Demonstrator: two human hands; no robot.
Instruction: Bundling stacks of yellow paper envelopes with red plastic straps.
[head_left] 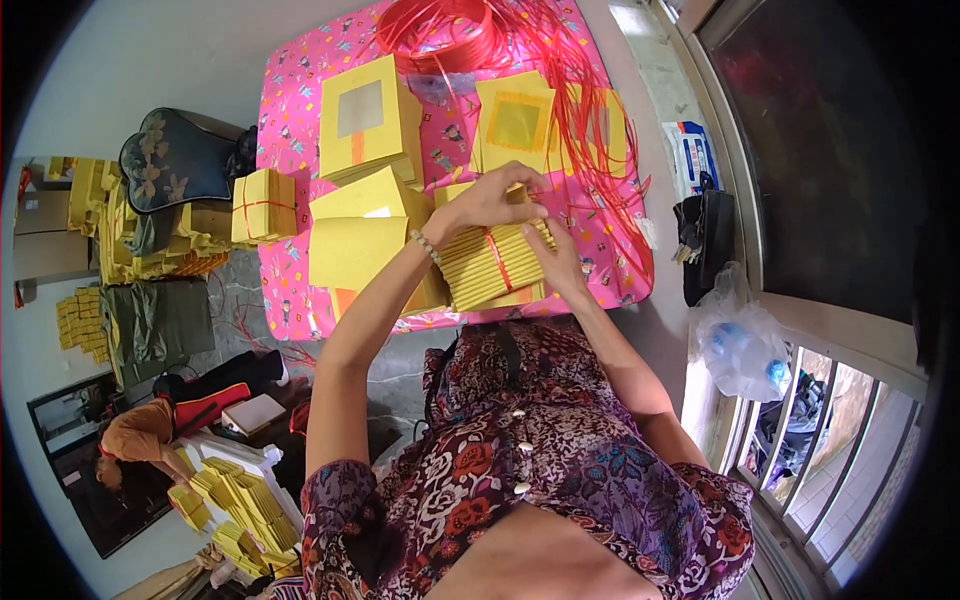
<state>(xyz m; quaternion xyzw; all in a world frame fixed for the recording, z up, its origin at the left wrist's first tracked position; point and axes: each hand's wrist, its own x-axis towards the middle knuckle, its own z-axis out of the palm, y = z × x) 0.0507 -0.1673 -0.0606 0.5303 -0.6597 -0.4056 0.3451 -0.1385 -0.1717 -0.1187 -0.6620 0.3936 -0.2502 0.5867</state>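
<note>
A thick bundle of folded yellow paper (480,272) lies on the pink table near its front edge, its layered edges facing me. A red plastic strap (498,257) runs across it. My left hand (497,198), with a beaded bracelet at the wrist, arches over the bundle's far side. Its fingers are curled toward the thumb, and whatever they pinch cannot be made out. My right hand (558,262) presses against the bundle's right end, fingertips at its far right corner, close to the left thumb. Left of the bundle lies a stack of yellow sheets (357,250), partly behind my left forearm.
Taller yellow stacks (368,120) and flat yellow pieces (515,120) stand farther back. Red straps (590,130) trail from a red coil (440,35). A strapped yellow bundle (265,205) sits at the left edge. Another person (140,440) handles yellow bundles at lower left.
</note>
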